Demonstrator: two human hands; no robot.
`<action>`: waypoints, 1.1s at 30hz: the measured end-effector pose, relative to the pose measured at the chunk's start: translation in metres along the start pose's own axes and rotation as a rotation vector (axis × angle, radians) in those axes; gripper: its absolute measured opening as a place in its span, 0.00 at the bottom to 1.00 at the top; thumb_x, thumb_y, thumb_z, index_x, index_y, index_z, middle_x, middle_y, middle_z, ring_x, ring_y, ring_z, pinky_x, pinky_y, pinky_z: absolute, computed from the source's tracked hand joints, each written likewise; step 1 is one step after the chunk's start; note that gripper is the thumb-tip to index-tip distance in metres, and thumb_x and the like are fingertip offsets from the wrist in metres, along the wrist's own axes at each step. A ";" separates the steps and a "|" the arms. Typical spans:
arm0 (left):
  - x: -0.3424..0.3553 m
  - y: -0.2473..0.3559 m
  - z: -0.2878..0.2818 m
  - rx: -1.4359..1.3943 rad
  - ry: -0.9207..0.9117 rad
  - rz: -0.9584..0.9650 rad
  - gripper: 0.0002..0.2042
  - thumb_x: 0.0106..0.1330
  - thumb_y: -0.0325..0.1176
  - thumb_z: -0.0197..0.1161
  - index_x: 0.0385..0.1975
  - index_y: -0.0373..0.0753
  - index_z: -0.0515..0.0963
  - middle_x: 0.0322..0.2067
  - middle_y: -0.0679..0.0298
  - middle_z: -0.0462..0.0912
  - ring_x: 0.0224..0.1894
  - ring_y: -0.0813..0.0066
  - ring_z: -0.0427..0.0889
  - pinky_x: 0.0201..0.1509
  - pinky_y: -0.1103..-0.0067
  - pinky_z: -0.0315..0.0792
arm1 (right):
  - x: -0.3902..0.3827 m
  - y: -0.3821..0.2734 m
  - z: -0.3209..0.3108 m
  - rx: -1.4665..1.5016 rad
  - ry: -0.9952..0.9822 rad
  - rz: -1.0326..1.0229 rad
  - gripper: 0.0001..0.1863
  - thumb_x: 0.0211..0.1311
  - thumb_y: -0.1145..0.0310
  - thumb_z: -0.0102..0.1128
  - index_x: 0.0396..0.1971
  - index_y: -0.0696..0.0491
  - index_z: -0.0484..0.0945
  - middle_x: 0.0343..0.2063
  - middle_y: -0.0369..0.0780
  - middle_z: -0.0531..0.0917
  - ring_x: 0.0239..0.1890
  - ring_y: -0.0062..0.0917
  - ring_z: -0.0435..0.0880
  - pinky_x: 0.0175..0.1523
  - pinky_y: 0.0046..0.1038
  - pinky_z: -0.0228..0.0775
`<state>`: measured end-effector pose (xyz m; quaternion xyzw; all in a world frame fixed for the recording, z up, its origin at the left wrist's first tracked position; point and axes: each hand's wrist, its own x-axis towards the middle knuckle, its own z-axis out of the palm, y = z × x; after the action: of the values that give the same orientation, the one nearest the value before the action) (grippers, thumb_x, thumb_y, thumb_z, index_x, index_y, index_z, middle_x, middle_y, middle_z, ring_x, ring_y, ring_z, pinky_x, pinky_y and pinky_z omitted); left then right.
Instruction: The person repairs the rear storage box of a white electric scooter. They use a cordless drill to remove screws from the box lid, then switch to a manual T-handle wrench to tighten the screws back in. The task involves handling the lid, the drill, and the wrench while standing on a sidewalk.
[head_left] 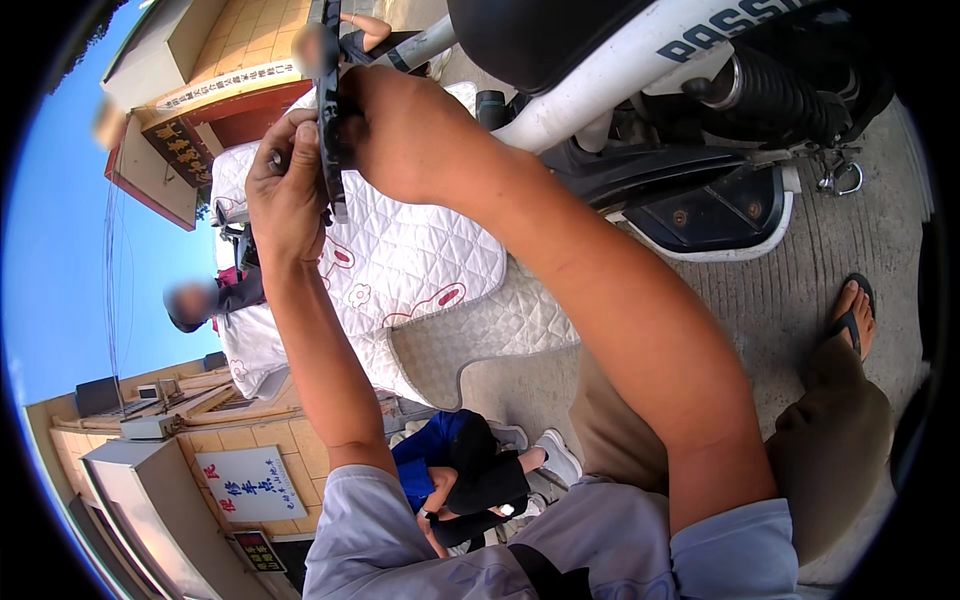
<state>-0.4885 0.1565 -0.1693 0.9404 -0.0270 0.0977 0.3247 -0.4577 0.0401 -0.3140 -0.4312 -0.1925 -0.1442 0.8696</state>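
- 2 hands: L hand [285,190], R hand [392,130], at grip
- 1 blk strip [329,90], in grip
- 1 wht/blk bike [580,95], R of grip
- 1 coil shock [765,98], far R of grip
- 1 quilted cover [420,260], below grip
- 1 flip-flop [851,327], far lower R
- 4 signs [253,483]: 2 upper L, 2 lower L of grip
- min. 3 other ppl [415,478], above & below grip

Held by you: black strip [329,92], glossy. Before you: scooter cover [430,245], quilted cloth; frame tube [600,82], smooth, glossy; ground [790,300], rough concrete.
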 end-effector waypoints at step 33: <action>0.015 -0.031 -0.032 0.330 -0.037 0.081 0.18 0.82 0.41 0.60 0.59 0.34 0.82 0.52 0.66 0.84 0.53 0.81 0.78 0.59 0.81 0.72 | -0.007 0.007 0.013 -0.203 0.088 -0.103 0.13 0.61 0.73 0.60 0.40 0.68 0.76 0.39 0.62 0.80 0.43 0.57 0.81 0.50 0.49 0.75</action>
<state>-0.4754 0.2008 -0.1609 0.9807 -0.0543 0.0963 0.1611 -0.4638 0.0555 -0.3153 -0.4997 -0.1603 -0.2261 0.8207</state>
